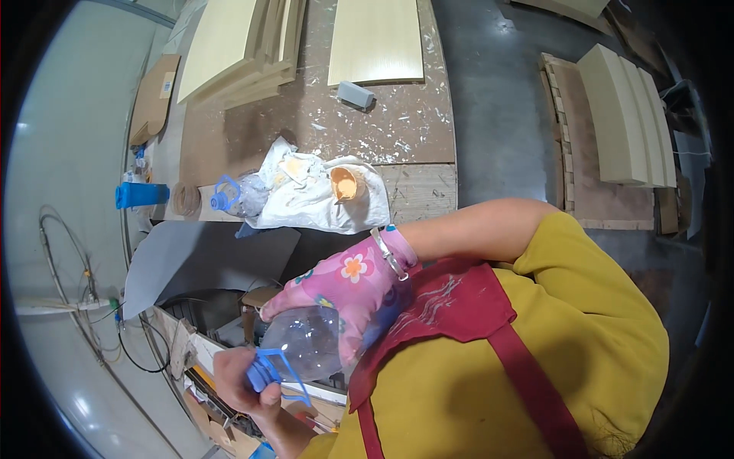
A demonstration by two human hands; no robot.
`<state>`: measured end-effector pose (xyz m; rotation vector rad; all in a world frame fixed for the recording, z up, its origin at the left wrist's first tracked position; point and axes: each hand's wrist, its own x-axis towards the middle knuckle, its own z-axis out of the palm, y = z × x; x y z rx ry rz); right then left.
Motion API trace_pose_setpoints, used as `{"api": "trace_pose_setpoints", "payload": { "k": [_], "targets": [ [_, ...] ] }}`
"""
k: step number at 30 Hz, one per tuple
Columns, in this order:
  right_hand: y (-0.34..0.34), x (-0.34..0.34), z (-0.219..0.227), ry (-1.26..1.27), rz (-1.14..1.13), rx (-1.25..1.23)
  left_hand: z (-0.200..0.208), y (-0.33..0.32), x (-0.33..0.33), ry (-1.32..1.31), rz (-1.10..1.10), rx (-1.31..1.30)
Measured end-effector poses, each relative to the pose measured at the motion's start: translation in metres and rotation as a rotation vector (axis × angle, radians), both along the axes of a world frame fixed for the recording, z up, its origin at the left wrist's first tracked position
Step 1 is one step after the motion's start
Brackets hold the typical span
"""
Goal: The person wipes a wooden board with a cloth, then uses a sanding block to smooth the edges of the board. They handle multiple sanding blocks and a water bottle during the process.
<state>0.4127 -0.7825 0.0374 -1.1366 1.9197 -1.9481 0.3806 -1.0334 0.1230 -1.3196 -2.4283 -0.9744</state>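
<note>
A large clear plastic bottle [302,336] with a blue carrying handle lies sideways in front of my body. My left hand [238,379], bare, is closed around its blue cap [262,373]. A pink flowered glove covers my right hand [336,294], which wraps round the bottle's body, thumb on one side and fingers on the other. A metal band [388,254] circles the right wrist. Whether the bottle holds any liquid is hard to tell. On the bench ahead, a white cloth [306,208] bears an orange-brown cup [345,185] with cream-coloured contents; beside it lies another clear bottle [251,196].
Pale boards [375,38] and a board stack [222,46] lie on the paint-spotted bench [306,122], near a grey block [355,95]. A blue container [142,195] and tape roll [185,199] are at left. Thick panels [623,115] rest on a pallet at right. Hoses [69,283] hang at left.
</note>
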Motion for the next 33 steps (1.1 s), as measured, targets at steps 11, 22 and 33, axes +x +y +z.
{"api": "trace_pose_setpoints", "payload": {
  "k": [11,22,33],
  "targets": [
    [0.009,0.014,-0.014,-0.4,-0.206,-0.012,0.0,0.061,-0.029,-0.115,0.207,-0.411],
    [0.079,0.031,-0.008,-0.157,-0.263,0.189,0.009,0.094,-0.013,-0.601,-0.018,-0.178],
    [0.097,0.079,0.003,-0.515,-0.435,0.062,-0.021,0.108,0.021,-0.845,-0.024,0.252]
  ]
}}
